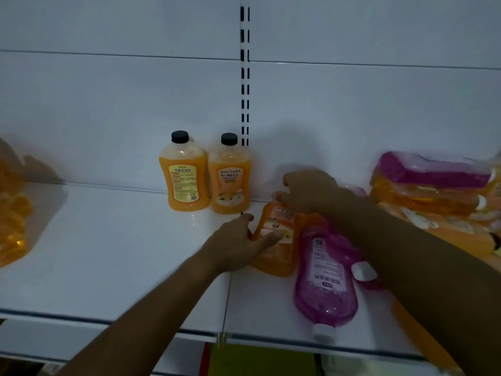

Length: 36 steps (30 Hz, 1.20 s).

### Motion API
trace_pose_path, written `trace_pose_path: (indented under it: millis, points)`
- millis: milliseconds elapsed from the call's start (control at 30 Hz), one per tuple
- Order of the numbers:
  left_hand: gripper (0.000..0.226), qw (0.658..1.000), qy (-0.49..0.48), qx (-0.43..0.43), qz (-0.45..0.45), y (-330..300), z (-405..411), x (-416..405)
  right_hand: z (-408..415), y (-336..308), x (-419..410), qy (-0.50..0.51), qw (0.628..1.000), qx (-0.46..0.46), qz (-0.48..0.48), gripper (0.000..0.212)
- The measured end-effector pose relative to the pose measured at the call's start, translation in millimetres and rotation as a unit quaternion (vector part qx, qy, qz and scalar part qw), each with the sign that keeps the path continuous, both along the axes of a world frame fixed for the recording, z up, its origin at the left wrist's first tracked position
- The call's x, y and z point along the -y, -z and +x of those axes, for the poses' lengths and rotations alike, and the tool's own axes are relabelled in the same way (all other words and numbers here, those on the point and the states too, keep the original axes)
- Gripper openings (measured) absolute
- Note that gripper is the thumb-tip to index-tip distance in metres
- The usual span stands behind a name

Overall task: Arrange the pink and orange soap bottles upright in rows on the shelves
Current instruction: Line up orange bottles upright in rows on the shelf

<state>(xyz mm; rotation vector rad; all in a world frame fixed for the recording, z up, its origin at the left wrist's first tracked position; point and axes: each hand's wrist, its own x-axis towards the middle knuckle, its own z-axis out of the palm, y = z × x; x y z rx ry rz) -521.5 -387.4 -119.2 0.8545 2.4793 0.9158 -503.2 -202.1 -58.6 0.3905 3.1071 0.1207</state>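
Observation:
Two orange soap bottles (pixel 185 175) (pixel 230 177) with black caps stand upright side by side at the back of the white shelf (pixel 108 253). To their right a third orange bottle (pixel 276 248) lies flat. My left hand (pixel 241 242) grips its left side with the thumb across the label. My right hand (pixel 306 191) curls over its far end. A pink bottle (pixel 325 280) with a white cap lies flat beside it, cap toward the front edge. Under my right forearm a second pink bottle (pixel 366 272) is partly hidden.
A heap of pink and orange bottles (pixel 433 185) lies flat at the right end of the shelf. A clear bag of orange items (pixel 10 218) sits at the far left. A slotted upright (pixel 245 77) runs up the back panel. Below the shelf edge show green and red items (pixel 257 359).

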Motion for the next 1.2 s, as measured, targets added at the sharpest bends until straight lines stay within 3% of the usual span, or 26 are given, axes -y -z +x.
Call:
trace_pose_path:
  millis: [133,233,367,567,767,900,1100,1200]
  points:
    - [0.078,0.999,0.004,0.037,-0.012,4,-2,-12,-4,9,5,-0.007,0.994,0.107,0.015,0.061]
    - [0.049,0.996,-0.018,0.085,0.009,0,-1,-15,-8,12,7,-0.018,0.994,0.106,-0.010,0.057]
    - [0.032,0.990,-0.048,0.119,0.054,-4,4,-13,-8,4,5,-0.018,0.994,0.073,-0.080,0.055]
    - [0.033,0.963,-0.099,0.207,0.139,-6,10,3,-4,-7,0,-0.013,0.987,0.056,-0.148,0.051]
    - [0.049,0.892,-0.109,0.337,0.279,-13,19,32,4,-20,10,-0.039,0.959,-0.045,-0.276,0.049]
    - [0.057,0.894,-0.154,0.282,0.312,-15,24,64,9,-31,42,-0.115,0.911,-0.097,-0.385,0.039]
    - [0.067,0.893,-0.248,0.133,0.350,-19,40,127,2,-49,121,-0.250,0.875,-0.091,-0.404,0.075]
    - [0.067,0.875,-0.312,0.075,0.362,-21,49,165,-5,-53,168,-0.298,0.851,-0.069,-0.426,0.074]
